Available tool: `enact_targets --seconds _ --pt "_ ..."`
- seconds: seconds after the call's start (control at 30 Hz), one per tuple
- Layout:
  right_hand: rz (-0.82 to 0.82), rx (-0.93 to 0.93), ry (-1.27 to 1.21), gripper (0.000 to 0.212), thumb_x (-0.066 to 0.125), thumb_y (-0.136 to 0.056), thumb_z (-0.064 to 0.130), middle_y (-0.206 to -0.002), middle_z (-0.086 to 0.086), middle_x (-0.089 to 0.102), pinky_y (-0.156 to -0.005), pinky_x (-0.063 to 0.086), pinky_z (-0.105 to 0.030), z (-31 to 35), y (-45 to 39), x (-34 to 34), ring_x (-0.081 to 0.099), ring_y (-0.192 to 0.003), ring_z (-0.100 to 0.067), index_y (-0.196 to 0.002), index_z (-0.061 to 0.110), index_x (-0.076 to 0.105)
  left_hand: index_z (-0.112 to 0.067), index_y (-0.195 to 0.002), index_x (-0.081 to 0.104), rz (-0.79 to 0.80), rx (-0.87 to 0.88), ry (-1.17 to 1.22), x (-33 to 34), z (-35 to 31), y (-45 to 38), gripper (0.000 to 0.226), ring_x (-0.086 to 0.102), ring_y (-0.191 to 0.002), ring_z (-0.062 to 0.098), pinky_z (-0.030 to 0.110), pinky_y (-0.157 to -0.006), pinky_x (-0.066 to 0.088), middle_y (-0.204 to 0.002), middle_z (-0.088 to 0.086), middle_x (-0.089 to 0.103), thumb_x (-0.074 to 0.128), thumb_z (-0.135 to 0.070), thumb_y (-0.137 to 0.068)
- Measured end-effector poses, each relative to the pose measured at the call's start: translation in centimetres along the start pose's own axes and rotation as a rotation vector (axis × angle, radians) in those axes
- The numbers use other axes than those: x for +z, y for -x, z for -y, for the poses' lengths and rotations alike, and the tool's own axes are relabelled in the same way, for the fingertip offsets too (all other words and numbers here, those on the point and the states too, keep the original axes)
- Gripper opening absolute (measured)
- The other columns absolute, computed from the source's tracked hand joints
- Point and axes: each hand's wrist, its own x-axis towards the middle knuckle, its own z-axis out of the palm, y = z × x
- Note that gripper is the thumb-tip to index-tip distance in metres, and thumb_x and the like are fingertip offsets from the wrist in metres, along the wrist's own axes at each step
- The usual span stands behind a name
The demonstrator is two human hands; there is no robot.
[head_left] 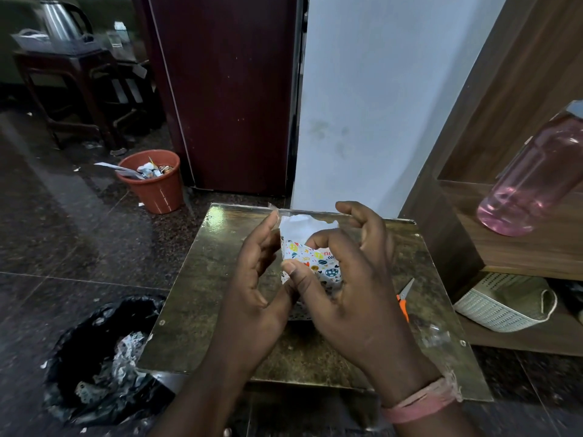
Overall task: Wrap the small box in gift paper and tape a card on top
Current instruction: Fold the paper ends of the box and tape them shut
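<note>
A small box wrapped in white gift paper [315, 261] with coloured prints is held above the small brown table [202, 298]. My left hand [255, 288] grips its left side, thumb pressing on the paper's front edge. My right hand [350, 279] curls round its right side, index finger bent over the top. A white unprinted flap of paper [299, 225] stands up behind the box. A clear strip of tape [284, 212] seems stretched between the fingertips of both hands above the flap. The box itself is hidden under the paper. No card is visible.
Orange-handled scissors [403, 298] lie on the table right of my hands. A black rubbish bag [101, 351] sits on the floor left of the table, a terracotta bin [154, 184] farther back. A wooden shelf at right holds a pink bottle [530, 178] and a white basket [501, 304].
</note>
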Motion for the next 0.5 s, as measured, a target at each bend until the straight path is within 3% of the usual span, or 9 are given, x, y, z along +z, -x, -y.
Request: enact_targets --seconds 0.17,0.5 --pt "-0.020 0.059 0.091 0.027 0.064 -0.087 0.057 -0.147 0.015 0.045 -0.108 0.032 -0.052 0.41 -0.33 -0.11 0.032 -0.139 -0.014 -0.089 0.032 0.073 -0.024 -0.152 0.041 0.048 -0.019 0.002 -0.05 0.24 0.08 0.080 0.051 -0.141 0.016 0.038 -0.118 0.042 -0.147 -0.014 0.057 0.059 0.019 -0.087" --pt "0.064 0.066 -0.183 0.019 0.067 -0.086 0.051 -0.146 0.027 0.044 -0.113 0.034 -0.050 0.31 -0.33 0.05 0.033 -0.141 -0.014 -0.083 0.035 0.078 -0.028 -0.151 0.043 0.060 -0.025 -0.043 -0.18 -0.06 0.00 0.070 0.051 -0.141 0.017 0.050 -0.117 0.040 -0.151 -0.012 0.053 0.058 -0.002 -0.088"
